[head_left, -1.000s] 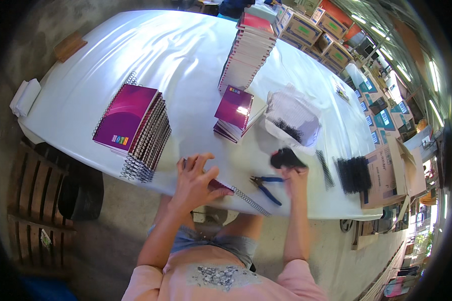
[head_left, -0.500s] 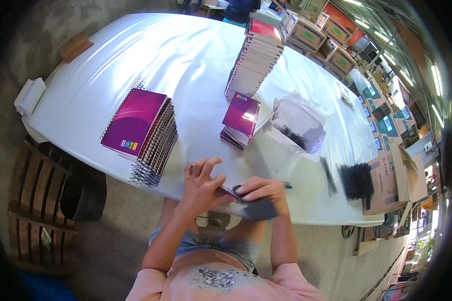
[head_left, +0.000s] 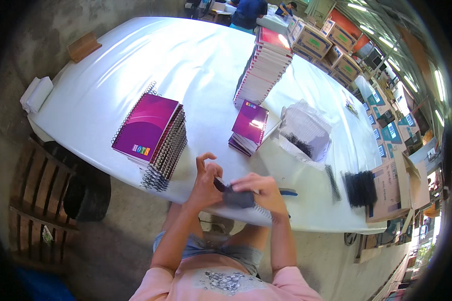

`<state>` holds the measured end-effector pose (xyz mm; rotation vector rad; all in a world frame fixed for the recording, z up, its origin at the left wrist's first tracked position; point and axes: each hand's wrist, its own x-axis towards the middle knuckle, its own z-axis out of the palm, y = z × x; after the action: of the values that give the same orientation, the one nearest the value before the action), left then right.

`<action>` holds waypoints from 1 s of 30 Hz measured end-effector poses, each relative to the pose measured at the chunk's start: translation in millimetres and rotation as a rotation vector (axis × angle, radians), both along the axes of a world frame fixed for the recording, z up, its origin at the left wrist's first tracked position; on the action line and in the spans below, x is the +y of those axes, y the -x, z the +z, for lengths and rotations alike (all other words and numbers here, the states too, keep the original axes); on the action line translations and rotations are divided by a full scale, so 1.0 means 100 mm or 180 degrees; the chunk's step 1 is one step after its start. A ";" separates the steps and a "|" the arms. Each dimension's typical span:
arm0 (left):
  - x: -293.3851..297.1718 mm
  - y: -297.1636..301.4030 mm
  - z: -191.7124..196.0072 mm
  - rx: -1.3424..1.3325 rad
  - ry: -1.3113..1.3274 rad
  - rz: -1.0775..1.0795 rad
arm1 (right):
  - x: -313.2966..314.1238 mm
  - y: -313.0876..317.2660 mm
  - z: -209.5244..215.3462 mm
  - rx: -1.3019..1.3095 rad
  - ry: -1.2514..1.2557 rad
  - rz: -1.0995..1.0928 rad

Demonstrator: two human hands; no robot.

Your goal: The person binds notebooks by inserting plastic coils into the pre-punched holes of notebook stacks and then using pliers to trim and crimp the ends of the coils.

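At the table's near edge, my left hand (head_left: pixel 205 184) grips a small notebook (head_left: pixel 219 184) held on edge, mostly hidden by my hands; its index finger is raised and bent. My right hand (head_left: pixel 264 192) is closed on a dark grey, flat, flexible piece (head_left: pixel 238 199), pressed against the notebook's spine. A wire spiral coil (head_left: pixel 262 211) sticks out below my right hand, toward my wrist. Just right of that hand lies a blue-handled tool (head_left: pixel 288 192), partly covered. Beyond my hands stands a short stack of purple notebooks (head_left: pixel 250 122).
A stack of spiral-bound purple notebooks (head_left: pixel 148 125) is at left, a tall notebook stack (head_left: pixel 263 67) farther back. Right of centre, a paper-lined container (head_left: pixel 306 125) holds black coils. More black coils (head_left: pixel 359 189) lie beside an open carton (head_left: pixel 386 188). Other people (head_left: pixel 249 12) are beyond the table.
My right hand and the dark grey piece have shifted left along the notebook's spine, toward my left hand. A length of coil now shows behind them. The whole view has shifted slightly.
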<state>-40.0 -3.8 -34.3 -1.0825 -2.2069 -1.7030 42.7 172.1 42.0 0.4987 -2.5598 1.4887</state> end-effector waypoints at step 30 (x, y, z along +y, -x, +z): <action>-0.03 -0.06 -0.14 -0.2000 -0.1328 -0.0708 | 0.93 -0.54 -0.32 -0.0048 -0.1613 -0.3148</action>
<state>-34.1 -7.2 -48.7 -0.7764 -1.9004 -2.7476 96.5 265.2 10.0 -0.6697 -2.5105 0.5029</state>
